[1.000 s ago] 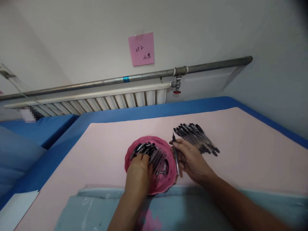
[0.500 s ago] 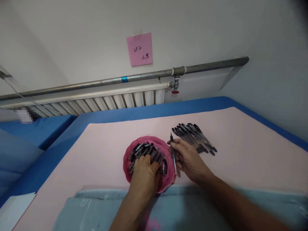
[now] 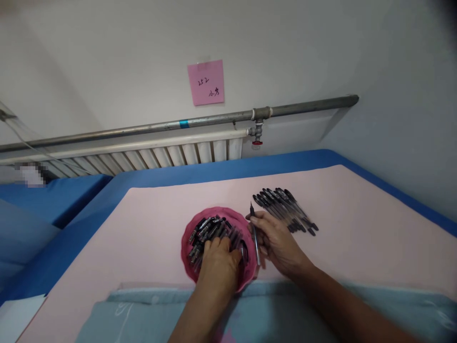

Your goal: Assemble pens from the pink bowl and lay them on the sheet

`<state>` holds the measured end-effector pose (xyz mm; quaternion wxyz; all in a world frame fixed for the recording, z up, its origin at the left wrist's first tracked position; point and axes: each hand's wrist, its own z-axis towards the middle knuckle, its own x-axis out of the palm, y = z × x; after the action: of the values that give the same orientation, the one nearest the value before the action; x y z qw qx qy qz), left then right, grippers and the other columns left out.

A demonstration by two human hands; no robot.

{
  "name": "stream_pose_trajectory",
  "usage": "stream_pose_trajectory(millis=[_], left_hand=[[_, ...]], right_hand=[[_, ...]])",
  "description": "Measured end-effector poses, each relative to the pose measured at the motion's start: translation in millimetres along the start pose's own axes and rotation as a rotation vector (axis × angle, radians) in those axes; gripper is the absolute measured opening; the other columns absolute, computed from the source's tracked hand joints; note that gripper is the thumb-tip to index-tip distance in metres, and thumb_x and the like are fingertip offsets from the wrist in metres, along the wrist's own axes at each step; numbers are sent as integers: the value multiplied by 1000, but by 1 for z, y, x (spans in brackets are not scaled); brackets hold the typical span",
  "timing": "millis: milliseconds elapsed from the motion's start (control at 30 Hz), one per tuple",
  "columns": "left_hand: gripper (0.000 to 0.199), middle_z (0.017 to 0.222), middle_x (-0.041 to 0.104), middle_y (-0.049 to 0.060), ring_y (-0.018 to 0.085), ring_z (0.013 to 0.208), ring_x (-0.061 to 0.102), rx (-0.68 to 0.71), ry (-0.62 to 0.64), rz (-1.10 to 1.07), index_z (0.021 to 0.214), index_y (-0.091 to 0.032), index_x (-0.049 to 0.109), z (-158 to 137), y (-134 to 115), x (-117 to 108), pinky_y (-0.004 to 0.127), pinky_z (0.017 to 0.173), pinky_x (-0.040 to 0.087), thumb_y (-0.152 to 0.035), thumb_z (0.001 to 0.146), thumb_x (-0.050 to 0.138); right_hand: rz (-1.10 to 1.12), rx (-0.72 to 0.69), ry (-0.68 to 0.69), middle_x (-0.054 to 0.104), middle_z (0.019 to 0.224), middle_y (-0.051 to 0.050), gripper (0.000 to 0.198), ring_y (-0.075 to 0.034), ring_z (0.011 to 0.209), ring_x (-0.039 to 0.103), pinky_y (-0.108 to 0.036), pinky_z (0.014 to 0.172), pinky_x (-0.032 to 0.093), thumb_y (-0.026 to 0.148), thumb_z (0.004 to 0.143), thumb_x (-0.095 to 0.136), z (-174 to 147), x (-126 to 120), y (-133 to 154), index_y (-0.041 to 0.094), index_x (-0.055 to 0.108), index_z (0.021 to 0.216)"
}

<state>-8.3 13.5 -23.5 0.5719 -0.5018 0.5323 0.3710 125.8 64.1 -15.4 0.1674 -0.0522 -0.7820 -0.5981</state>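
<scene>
Down in the pink scalloped basket, my left hand has its fingers curled among a heap of small dark pen parts that look like caps and clear pieces. Its fingertips are hidden, so what they grip does not show. Just off the basket's right rim, my right hand is closed on an uncapped pen barrel, held nearly upright with the dark point at the top. To the right of that hand lies a row of several capped black pens, side by side and slanting.
A pale pink mat covers the blue table. Folded grey-blue cloth lies along the near edge. Behind the table are a white radiator, a metal pipe and a valve with a red handle. A pink note is taped on the wall.
The whole view has shifted, so most things sit slightly lower. My left hand stays in the basket with its fingers a little shifted. My right hand keeps the pen barrel in about the same place.
</scene>
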Motion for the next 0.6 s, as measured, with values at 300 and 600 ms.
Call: stream_pose_trajectory(millis=[300, 600], left_hand=[[7, 68, 58, -1, 13, 61, 55, -182, -182, -1237, 80, -17, 59, -13, 22, -16, 26, 59, 43, -22, 76, 56], [21, 59, 61, -3, 6, 47, 54, -344, -236, -1843, 84, -15, 64, -17, 37, -23, 18, 51, 41, -25, 67, 71]], right_hand=[[-215, -92, 113, 49, 39, 9, 14, -10, 29, 44, -18, 27, 33, 34, 78, 57, -8, -1, 0, 22, 63, 84], [-656, -436, 506, 72, 91, -5, 25, -20, 86, 66, -33, 80, 52, 28, 85, 51, -17, 1, -3, 21, 69, 102]])
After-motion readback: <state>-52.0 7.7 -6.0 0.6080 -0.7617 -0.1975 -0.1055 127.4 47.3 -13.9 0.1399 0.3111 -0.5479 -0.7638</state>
